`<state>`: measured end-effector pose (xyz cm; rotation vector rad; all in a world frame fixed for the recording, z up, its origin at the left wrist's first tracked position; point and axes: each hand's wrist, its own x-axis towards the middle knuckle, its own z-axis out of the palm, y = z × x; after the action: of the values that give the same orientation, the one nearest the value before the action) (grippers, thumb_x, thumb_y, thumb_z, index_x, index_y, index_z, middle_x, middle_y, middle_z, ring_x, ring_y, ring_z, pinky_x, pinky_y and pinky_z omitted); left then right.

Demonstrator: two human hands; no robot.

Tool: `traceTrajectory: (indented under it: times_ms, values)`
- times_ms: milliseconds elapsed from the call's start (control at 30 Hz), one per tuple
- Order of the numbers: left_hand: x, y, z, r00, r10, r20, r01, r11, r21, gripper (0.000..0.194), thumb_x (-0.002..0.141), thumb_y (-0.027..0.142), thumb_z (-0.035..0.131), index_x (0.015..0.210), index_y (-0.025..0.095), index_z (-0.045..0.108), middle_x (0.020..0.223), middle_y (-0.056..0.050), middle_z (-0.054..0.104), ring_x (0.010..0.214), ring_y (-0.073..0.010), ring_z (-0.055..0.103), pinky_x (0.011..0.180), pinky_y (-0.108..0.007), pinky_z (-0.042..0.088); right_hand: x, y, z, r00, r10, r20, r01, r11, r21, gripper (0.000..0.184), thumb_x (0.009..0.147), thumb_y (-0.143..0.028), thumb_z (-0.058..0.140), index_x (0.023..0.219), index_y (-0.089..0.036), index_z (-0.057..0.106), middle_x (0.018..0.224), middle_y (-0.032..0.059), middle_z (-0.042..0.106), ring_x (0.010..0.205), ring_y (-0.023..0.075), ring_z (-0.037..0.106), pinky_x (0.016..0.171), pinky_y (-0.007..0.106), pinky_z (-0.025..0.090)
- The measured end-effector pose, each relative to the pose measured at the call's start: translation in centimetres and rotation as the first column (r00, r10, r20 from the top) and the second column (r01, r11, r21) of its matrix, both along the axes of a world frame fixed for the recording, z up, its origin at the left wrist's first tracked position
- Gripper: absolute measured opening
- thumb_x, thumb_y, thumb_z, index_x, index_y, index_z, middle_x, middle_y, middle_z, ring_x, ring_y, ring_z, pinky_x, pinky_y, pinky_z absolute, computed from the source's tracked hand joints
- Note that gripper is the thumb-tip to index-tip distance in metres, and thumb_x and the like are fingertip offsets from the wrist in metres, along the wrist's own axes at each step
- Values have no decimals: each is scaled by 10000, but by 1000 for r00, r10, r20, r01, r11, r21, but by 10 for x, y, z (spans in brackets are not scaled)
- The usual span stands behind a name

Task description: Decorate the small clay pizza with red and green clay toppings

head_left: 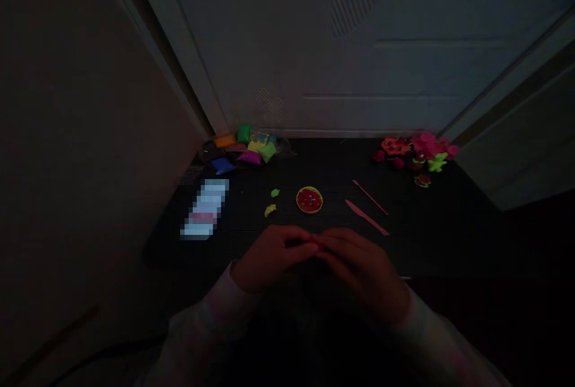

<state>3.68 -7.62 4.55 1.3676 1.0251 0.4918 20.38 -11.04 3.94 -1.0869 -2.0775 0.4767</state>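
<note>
Where the two hands meet above the near edge of the dark table [332, 165], the fingertips of the left hand [273, 255] and the right hand [367, 264] close from either side on a small red piece [315, 245]. Pinched from both sides, it is probably held this way so that it can be steadied and pressed at once. It sits just on the near side of a round red disc with a yellow rim [309, 200], which lies flat at the middle of the table, perhaps placed there to be within reach of both hands. The fingers cover most of the red piece, so I cannot tell which way it points or where its long axis runs. To the right, a pink knife [367, 217] and a thin pink stick [371, 197] lie roughly parallel, far left to near right, seemingly laid aside and handy; the knife's narrow tip points far left. A green piece [275, 193] and a yellow piece [270, 211] lie left of the disc. Coloured packets [250, 157] are heaped far left, and bright flower shapes [433, 146] far right, apparently keeping the middle for working.
</note>
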Motion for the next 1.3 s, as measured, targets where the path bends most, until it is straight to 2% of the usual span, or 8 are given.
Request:
traceTrajectory:
  times_ms: [133,267,433,533,700,900,1133,1300]
  values:
    - [-1,-6,-10,995,19,99,1,981,-194,125,659,266,611,721,169,660,715,26,646,697,-121,550,677,-233,403,4,-8,0,998,55,21,-53,995,-84,209,796,-141,507,982,-161,600,888,69,637,807,122,601,735,214,506]
    - [0,-11,-16,994,43,104,-14,963,-269,119,640,259,619,692,159,658,691,25,634,674,-115,534,660,-235,396,5,-13,-3,995,77,56,-69,989,-127,233,798,-130,497,1007,-182,585,915,63,636,826,123,598,747,226,502]
    - [0,-11,-19,998,11,64,6,966,-260,99,637,231,621,690,159,663,655,34,618,641,-101,515,632,-221,382,6,-15,-15,992,93,88,-82,989,-121,241,810,-91,443,991,-180,574,914,73,630,836,133,590,750,244,496]
    - [0,-10,-19,998,-15,56,29,965,-259,106,629,246,628,672,156,662,626,37,607,615,-102,507,622,-225,379,5,-17,-21,993,101,53,-93,987,-131,241,807,-69,417,958,-187,562,895,61,623,846,135,575,760,253,483]
    - [2,-12,-15,997,-37,63,52,966,-255,128,631,267,626,673,150,654,624,34,594,624,-106,506,617,-221,378,0,-18,-21,997,-25,-75,6,970,-244,142,810,-103,413,827,-184,528,791,36,583,767,128,552,729,258,464]
    - [0,-12,-15,998,-45,40,54,969,-240,134,639,272,622,692,153,652,640,32,590,618,-100,495,573,-208,365,3,-19,-20,977,-142,-158,80,935,-344,117,849,-198,390,824,-188,503,740,14,571,688,110,557,614,212,466]
    - [-2,-11,-17,997,-70,27,74,973,-218,142,652,277,610,697,150,656,641,30,598,624,-106,507,590,-210,375,6,-18,-20,985,-15,-173,-62,902,-427,163,821,-226,474,914,-205,606,866,31,613,822,123,571,722,230,446]
    - [-3,-11,-21,996,-85,9,85,978,-188,154,670,283,603,722,150,661,662,27,606,657,-109,519,617,-207,379,4,-17,-23,983,-38,-178,-45,895,-443,148,798,-207,501,868,-199,631,829,37,619,782,135,575,702,251,437]
